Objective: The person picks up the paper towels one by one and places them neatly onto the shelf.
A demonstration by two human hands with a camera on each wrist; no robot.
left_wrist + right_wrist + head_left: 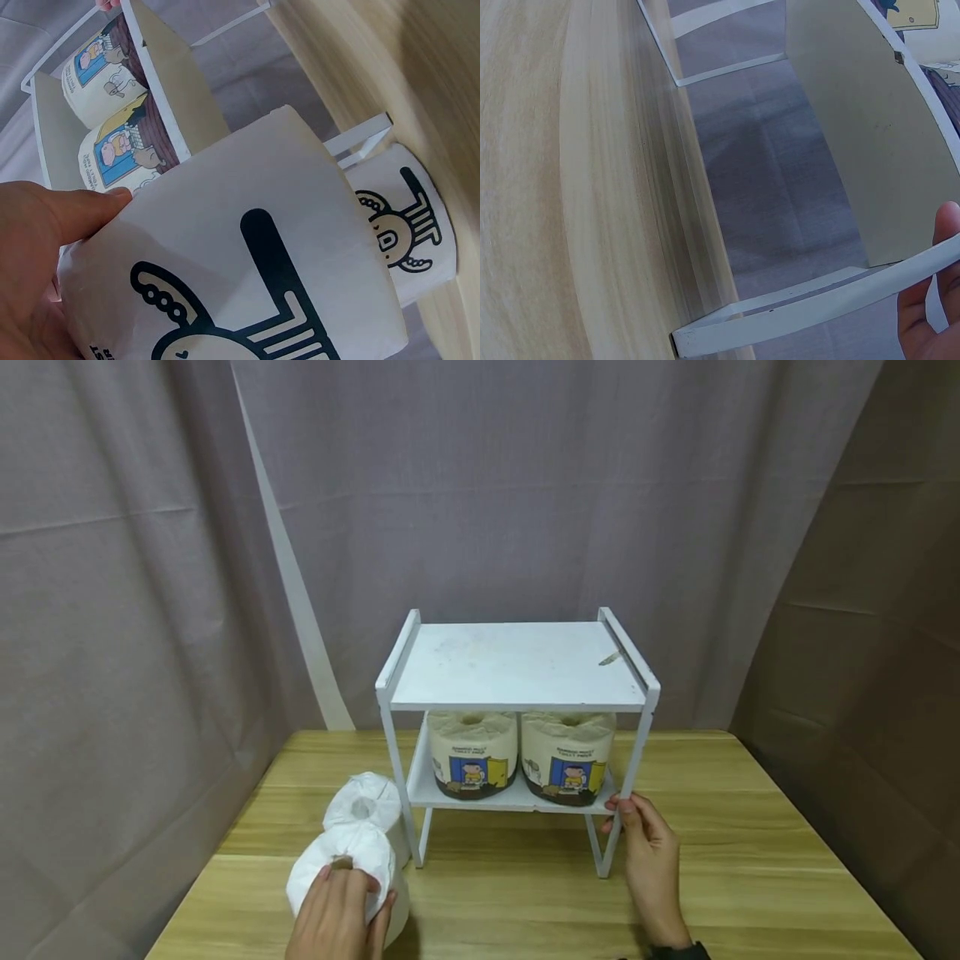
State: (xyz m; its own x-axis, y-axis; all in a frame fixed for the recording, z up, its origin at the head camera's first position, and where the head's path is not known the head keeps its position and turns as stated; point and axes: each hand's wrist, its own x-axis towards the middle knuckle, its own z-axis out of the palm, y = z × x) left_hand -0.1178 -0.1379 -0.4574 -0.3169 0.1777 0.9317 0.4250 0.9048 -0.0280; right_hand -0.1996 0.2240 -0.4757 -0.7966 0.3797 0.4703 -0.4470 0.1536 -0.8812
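Observation:
My left hand [337,914] grips the nearer white-wrapped toilet roll [311,864], fingers at its core hole and thumb on its side; the left wrist view shows a dark cartoon print on that roll [195,217]. Directly behind it stands a second white toilet roll [348,802], beside the left front leg of a white two-tier rack [517,664]. With thumb and fingers, my right hand [652,860] holds the rack's right front leg at lower-shelf height. On that shelf two beige toilet rolls [474,739] with cartoon labels stand side by side. Whether the gripped roll touches the table is unclear.
The rack stands on a wood-grain table [712,860], its legs spread at both sides. A grey curtain [525,485] hangs behind the table, with a pale strip at left. The rack's upper shelf bears a small dark mark near its right edge.

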